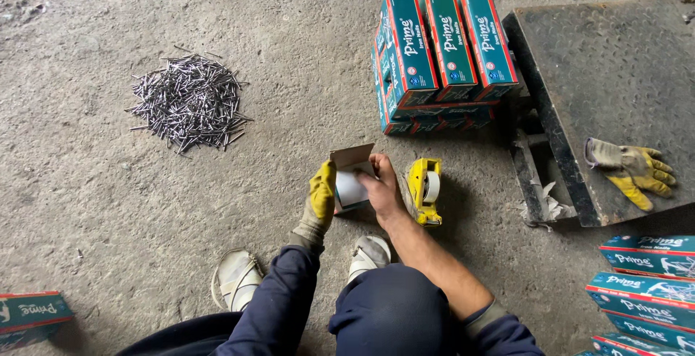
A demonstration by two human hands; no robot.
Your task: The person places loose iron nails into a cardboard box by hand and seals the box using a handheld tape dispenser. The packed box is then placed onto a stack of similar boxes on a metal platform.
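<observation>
Both hands (pixel 321 198) (pixel 380 186) grip an open box (pixel 351 178) — contents hidden, seemingly.

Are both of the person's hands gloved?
No: only the left hand wears a yellow glove; the right hand is bare, and both hold a small open box.

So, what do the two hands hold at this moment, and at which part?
Both hold one small cardboard box with an open flap: the gloved left hand grips its left side, and the bare right hand grips its right side near the top.
</observation>
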